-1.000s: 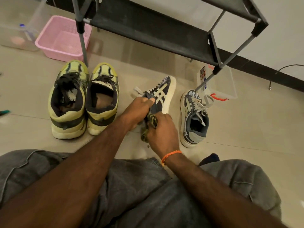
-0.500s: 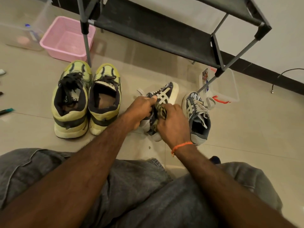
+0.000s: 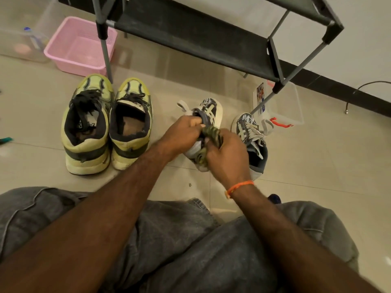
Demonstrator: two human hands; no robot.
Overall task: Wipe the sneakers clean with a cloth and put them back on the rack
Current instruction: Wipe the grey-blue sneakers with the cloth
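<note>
Left hand (image 3: pixel 182 134) grips the navy sneaker (image 3: pixel 208 115) by its collar, raised off the floor before the rack (image 3: pixel 190 37); right hand (image 3: pixel 227 157) bunches the cloth (image 3: pixel 211 134) against its side. I'd brace firmly, wipe short strokes heelward.

Grey jeans (image 3: pixel 173 246), orange wrist thread (image 3: pixel 239 186)

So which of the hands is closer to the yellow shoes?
Left. The left hand grips the navy sneaker just right of the yellow shoes; the right hand, holding the cloth, is farther away.
</note>
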